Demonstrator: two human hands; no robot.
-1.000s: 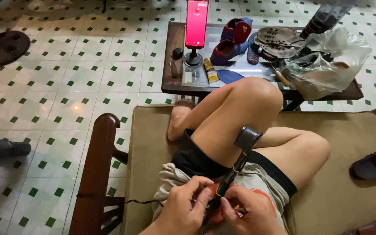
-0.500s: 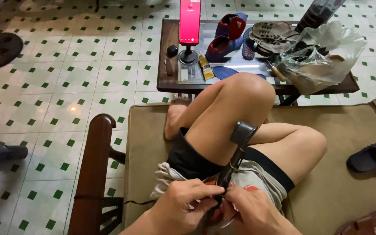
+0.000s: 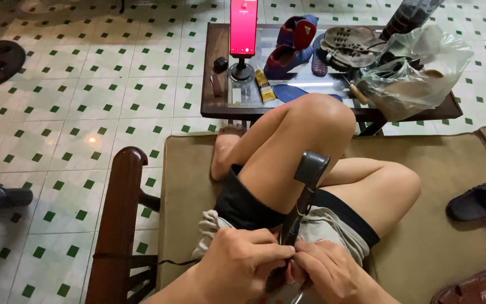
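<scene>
Underfoot, the white floor (image 3: 85,101) with small green squares fills the far and left part of the view, and a tan cushioned seat (image 3: 451,169) with a dark wooden armrest (image 3: 122,214) on its left takes up the near part. The person sits on it with the legs (image 3: 305,146) folded, one knee raised, which gives a steady prop close to the body for fine work. Beyond the knee stands a low dark tabletop (image 3: 212,67) with a glass inset. It carries a phone with a red screen (image 3: 243,25) upright on a small stand, probably so it can be watched while both hands are busy, a pair of blue and red shoes (image 3: 291,42), grey shoe soles (image 3: 350,39), a crumpled clear plastic bag (image 3: 417,73) and a small yellow tube (image 3: 263,87). A black slide sandal (image 3: 479,200) lies on the seat at the right.

A dark strap (image 3: 302,197) with a wider flap at its far end runs from the raised thigh down towards the lap, leaning against the leg. Its near end sits between the two hands. The left hand (image 3: 243,264) is closed around that end, fingers curled tightly, seemingly to keep it from twisting. The right hand (image 3: 330,273) pinches the same end from the other side with thumb and fingertips pressed together, and whether it holds some small tool there I cannot tell.
</scene>
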